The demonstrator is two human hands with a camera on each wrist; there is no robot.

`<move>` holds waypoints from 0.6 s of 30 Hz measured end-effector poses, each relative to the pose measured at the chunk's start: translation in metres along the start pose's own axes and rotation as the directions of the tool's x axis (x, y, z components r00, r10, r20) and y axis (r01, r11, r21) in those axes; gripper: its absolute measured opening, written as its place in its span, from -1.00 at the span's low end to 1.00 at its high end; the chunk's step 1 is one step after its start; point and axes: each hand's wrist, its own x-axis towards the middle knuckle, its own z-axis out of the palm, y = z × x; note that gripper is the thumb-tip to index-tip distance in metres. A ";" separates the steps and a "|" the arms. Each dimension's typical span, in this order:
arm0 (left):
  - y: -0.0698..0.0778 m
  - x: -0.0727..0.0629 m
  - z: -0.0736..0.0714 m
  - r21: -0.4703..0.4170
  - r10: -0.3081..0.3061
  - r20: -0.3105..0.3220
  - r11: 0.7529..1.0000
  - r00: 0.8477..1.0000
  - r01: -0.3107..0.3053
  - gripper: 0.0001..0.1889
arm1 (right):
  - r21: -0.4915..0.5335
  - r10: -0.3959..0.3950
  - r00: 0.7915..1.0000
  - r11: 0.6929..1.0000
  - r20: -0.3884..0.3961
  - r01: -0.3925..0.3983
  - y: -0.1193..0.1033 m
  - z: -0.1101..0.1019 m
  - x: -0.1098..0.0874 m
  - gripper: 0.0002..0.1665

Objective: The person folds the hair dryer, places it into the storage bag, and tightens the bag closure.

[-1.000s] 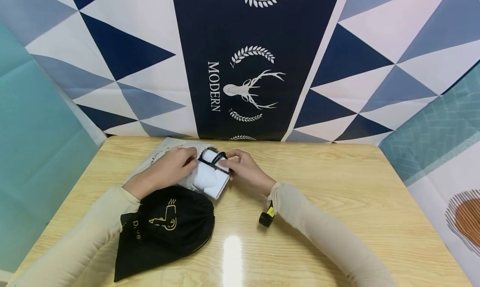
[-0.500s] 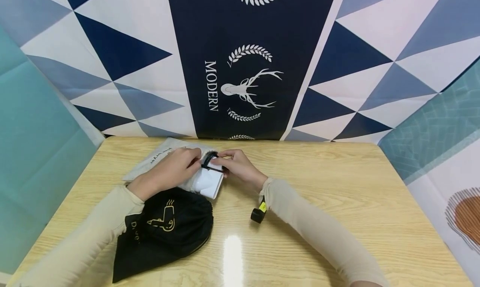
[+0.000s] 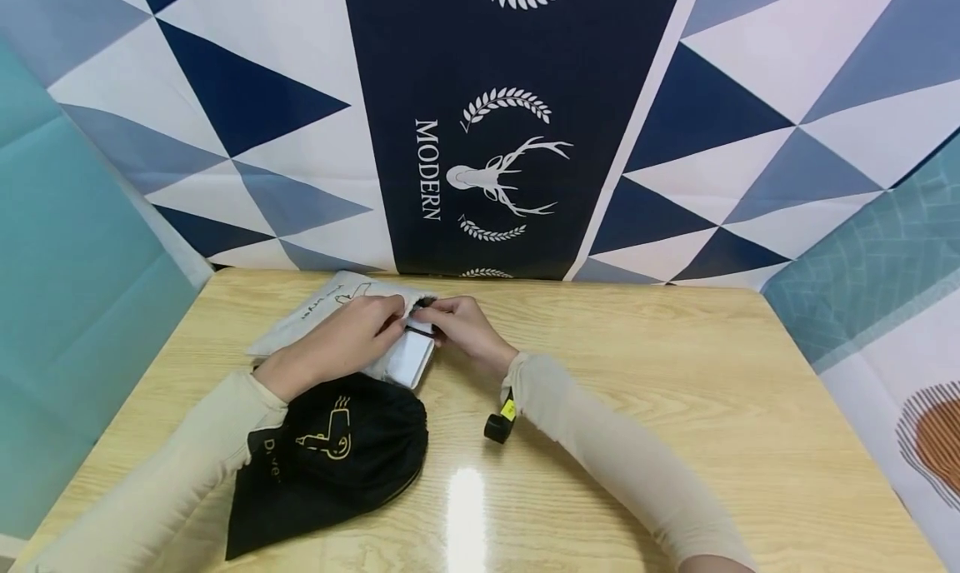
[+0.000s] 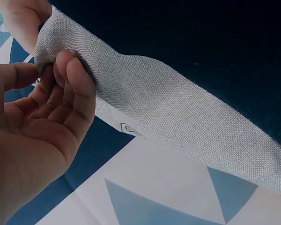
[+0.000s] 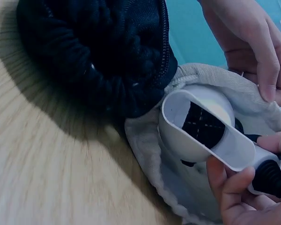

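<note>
A white hair dryer [image 3: 411, 361] with a black cord lies partly inside a pale grey drawstring bag [image 3: 311, 313] at the back left of the table. My right hand [image 3: 467, 330] grips the dryer by its handle at the bag's mouth. Its wide flat nozzle [image 5: 174, 136] faces outward in the right wrist view, with a dark grille behind it. My left hand [image 3: 352, 330] pinches the rim of the bag between thumb and fingers, holding the mouth wide. The rest of the dryer is hidden by cloth and hands.
A black drawstring bag [image 3: 367, 448] with a gold hair dryer print lies in front of the grey one, below my left forearm. A small black item with a yellow label [image 3: 499, 423] hangs at my right wrist. Patterned cloth stands behind the table [image 3: 660, 390].
My right hand has moved left with the hair dryer, which sits deeper in the grey bag. The left hand keeps its place at the rim.
</note>
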 end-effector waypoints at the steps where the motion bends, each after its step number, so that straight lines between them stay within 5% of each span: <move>1: 0.000 0.000 0.000 0.001 0.004 -0.003 1.000 1.000 -0.004 -0.80 | 0.028 0.014 1.000 1.000 -0.004 -0.014 0.000 0.002 0.001 -0.81; 9: 0.002 0.001 0.002 0.001 0.020 0.001 1.000 1.000 -0.020 -0.78 | 0.129 0.124 0.992 0.984 -0.021 -0.121 0.002 0.016 0.011 -0.82; 18: 0.005 0.001 0.003 0.002 0.019 0.010 1.000 1.000 -0.019 -0.78 | 0.110 0.111 0.994 0.988 -0.003 -0.110 0.006 0.022 0.018 -0.72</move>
